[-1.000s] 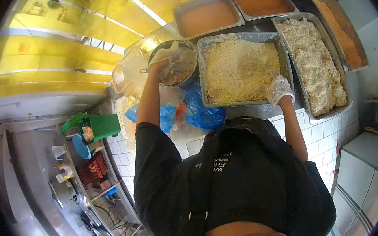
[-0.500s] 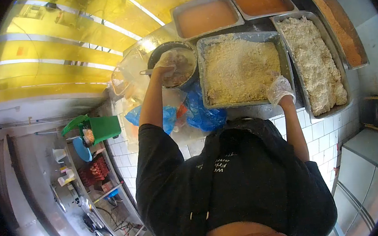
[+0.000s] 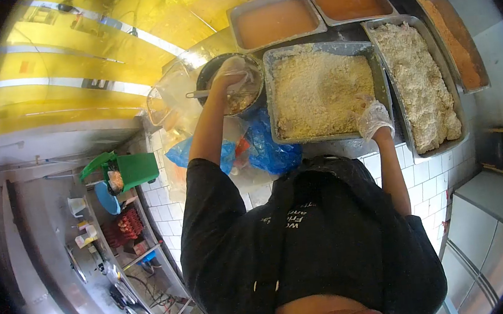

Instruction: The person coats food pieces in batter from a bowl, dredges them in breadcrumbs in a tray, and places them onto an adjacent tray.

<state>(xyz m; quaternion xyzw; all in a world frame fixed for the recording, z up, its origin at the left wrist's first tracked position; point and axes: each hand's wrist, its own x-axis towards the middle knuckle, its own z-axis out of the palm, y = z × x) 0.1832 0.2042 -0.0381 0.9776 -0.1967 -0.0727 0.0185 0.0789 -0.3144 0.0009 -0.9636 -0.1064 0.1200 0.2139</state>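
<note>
My left hand point(image 3: 232, 74), in a clear plastic glove, reaches into a dark round pot point(image 3: 201, 77) holding pale, wet-looking contents. Its fingers are blurred, so their grip cannot be made out. Below that hand, a metal strainer point(image 3: 198, 94) lies across the pot with its handle over the left rim. My right hand point(image 3: 374, 119), also gloved, rests at the lower right corner of a metal tray point(image 3: 321, 137) filled with pale yellow crumbly coating point(image 3: 323, 91). Its fingers stretch into the coating, their tips dusted and partly hidden.
Two trays of orange liquid point(image 3: 276, 23) stand behind. To the right are a tray of pale coated pieces point(image 3: 418, 82) and a narrow tray of orange powder point(image 3: 457, 43). Blue plastic bags point(image 3: 271, 146) hang at the front edge. A green bin point(image 3: 136, 169) is at left.
My left hand has shifted slightly up and to the right within the pot, uncovering more of the strainer. My right hand stays almost where it was.
</note>
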